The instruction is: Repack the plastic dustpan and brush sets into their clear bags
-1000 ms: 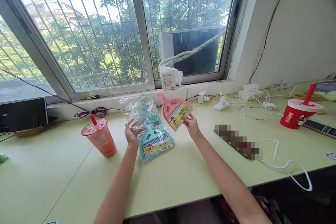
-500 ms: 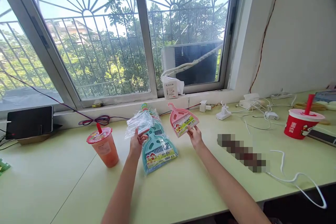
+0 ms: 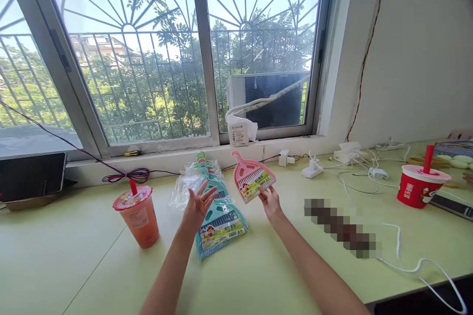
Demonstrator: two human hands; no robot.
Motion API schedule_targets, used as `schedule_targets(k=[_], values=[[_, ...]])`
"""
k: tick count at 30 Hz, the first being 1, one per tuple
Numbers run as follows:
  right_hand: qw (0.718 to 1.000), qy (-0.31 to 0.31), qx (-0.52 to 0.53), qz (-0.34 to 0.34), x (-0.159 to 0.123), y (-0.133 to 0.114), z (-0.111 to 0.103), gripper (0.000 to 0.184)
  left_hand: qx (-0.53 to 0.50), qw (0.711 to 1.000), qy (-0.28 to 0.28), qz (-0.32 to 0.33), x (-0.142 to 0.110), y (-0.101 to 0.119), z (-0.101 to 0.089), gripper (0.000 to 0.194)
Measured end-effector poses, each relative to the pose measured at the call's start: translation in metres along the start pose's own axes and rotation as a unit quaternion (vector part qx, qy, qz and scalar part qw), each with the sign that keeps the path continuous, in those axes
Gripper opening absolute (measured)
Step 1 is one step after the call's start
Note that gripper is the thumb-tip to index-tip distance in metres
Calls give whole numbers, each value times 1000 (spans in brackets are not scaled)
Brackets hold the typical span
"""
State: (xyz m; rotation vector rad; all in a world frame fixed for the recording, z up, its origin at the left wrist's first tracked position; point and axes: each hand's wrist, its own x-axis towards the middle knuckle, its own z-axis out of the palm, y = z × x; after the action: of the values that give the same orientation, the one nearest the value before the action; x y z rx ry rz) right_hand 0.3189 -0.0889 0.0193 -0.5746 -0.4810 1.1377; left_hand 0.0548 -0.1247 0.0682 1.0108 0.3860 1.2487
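Note:
My right hand (image 3: 271, 203) grips the lower edge of a small pink dustpan (image 3: 248, 167), which has a brush and a printed label on it. The dustpan is tilted up above the table, its handle toward the window. My left hand (image 3: 199, 203) is open, fingers spread and palm partly upward, holding nothing. Below and beside it lies a stack of teal dustpans (image 3: 224, 209) with brushes and printed labels, in clear plastic. Crumpled clear plastic wrap (image 3: 180, 189) lies at the stack's left, partly behind my left hand.
A drink cup with a red straw (image 3: 140, 221) stands left of the stack. Far right is a red cup (image 3: 419, 189). A blurred-out long item (image 3: 340, 229) and a white cable (image 3: 414, 268) lie right of my arm. Chargers (image 3: 313, 170) and a tablet (image 3: 33, 174) sit near the window.
My left hand has let go of the clear plastic and a dustpan edge, and its fingers have spread. The plastic has dropped back beside the stack. The right hand still holds the pink dustpan.

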Motion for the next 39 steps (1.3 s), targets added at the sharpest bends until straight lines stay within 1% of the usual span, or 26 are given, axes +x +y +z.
schedule_targets(k=[2,4,5,6,8,10,11,13,14,16,18,19,20,22,24,25,26,27,28,30,31,32,33,35,37,39], values=[[1000,-20,-10,-3,-6,3,6,46,88,996,2,27,2,-12,11,93],[998,-52,-27,0,-15,6,15,49,167,984,41,55,5,-28,21,110],[997,-74,-36,8,-19,8,19,50,192,978,51,55,6,-37,25,110],[994,-98,-44,18,-23,10,23,51,200,977,63,48,8,-44,27,105],[987,-141,-58,48,-27,15,29,51,214,972,94,6,9,-53,28,93],[977,-162,-93,106,-25,18,29,47,242,961,133,-24,9,-56,26,85],[968,-166,-121,143,-22,17,26,42,258,954,149,-25,9,-55,26,81],[950,-147,-184,203,-13,13,17,30,280,943,179,-5,8,-51,25,76],[947,-121,-207,214,-7,9,11,24,282,940,193,8,8,-49,24,73],[957,-28,-218,190,5,-3,-2,18,276,935,219,28,9,-45,22,68],[965,69,-199,158,16,-17,-15,23,260,934,240,39,11,-43,18,62],[964,97,-189,162,20,-23,-20,29,252,934,250,40,12,-42,14,59],[962,110,-175,178,23,-29,-23,36,244,933,261,37,14,-41,11,56],[959,91,-144,226,22,-37,-22,49,236,928,287,24,17,-40,4,50],[953,26,-140,267,13,-38,-12,53,250,921,297,19,19,-40,1,48],[950,-15,-163,267,6,-36,-3,52,265,918,293,19,19,-40,2,49],[944,-56,-205,254,-4,-33,7,50,283,916,284,21,17,-40,5,51],[939,-91,-262,204,-15,-28,17,45,306,912,272,27,15,-40,11,53],[936,-106,-314,117,-26,-23,27,41,335,906,256,36,11,-39,18,54],[910,-141,-383,-66,-48,-13,44,33,409,884,216,68,1,-38,37,55],[894,-159,-398,-127,-58,-8,50,30,453,866,190,88,-5,-38,47,54],[884,-168,-403,-169,-65,-4,54,27,498,845,164,103,-11,-38,57,52],[879,-173,-400,-194,-71,-1,56,26,537,823,142,118,-17,-38,65,50],[886,-159,-381,-212,-78,3,56,28,591,786,120,138,-26,-39,76,51],[895,-151,-356,-221,-81,2,54,33,621,762,105,151,-31,-41,80,52],[895,-169,-341,-233,-83,-2,54,34,637,749,92,159,-33,-41,80,54]])
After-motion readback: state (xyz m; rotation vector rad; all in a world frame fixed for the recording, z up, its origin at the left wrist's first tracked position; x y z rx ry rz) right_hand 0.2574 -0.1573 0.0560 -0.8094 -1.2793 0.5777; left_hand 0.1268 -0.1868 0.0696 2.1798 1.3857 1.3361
